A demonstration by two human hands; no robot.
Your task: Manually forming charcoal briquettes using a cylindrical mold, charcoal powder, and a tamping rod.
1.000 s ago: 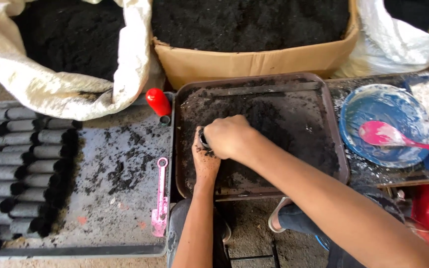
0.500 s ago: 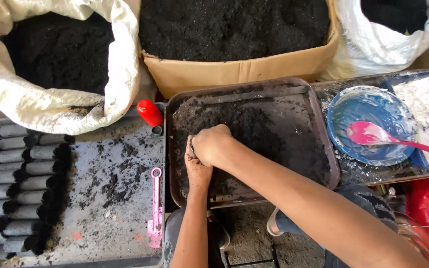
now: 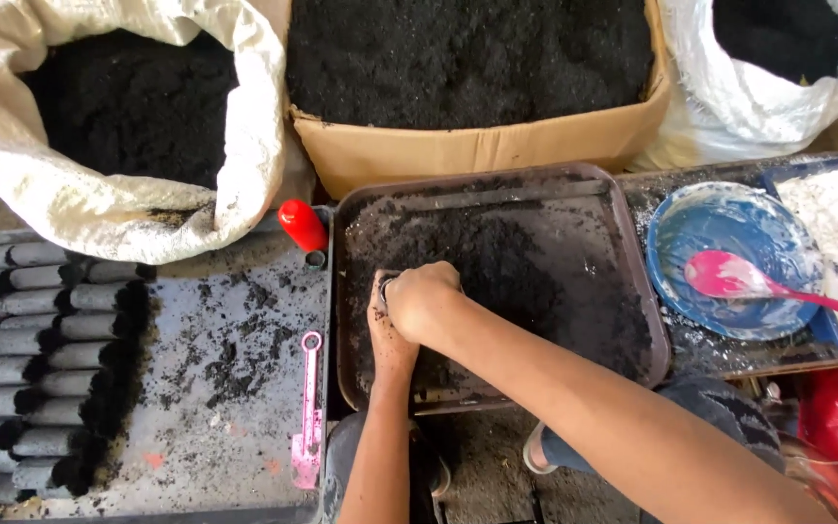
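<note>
both hands, left hand [image 3: 387, 325] and right hand [image 3: 426, 301], grip pressed together around a small dark tube [image 3: 383, 287] over the soil tray [image 3: 497, 184].

Grey board [image 3: 196, 437], black tubes [image 3: 41, 359], pink spatula [image 3: 307, 417], soil crumbs [image 3: 230, 364]

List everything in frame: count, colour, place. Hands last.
sack: 1, beige, top left, holds black soil
cardboard box: 1, tan, top centre, full of black soil
white bag: 1, top right, dark soil inside
tray: 1, brown, centre, soil-smeared
filled tubes: many, grey-black, stacked at left
board: 1, grey, left of tray, soil crumbs on it
pink tool: 1, on board
red-capped item: 1, at tray's top-left corner
bowl: 1, blue, right of tray
spoon: 1, pink, in bowl
left hand: in tray, under right hand
right hand: fist over small dark object in tray
</note>
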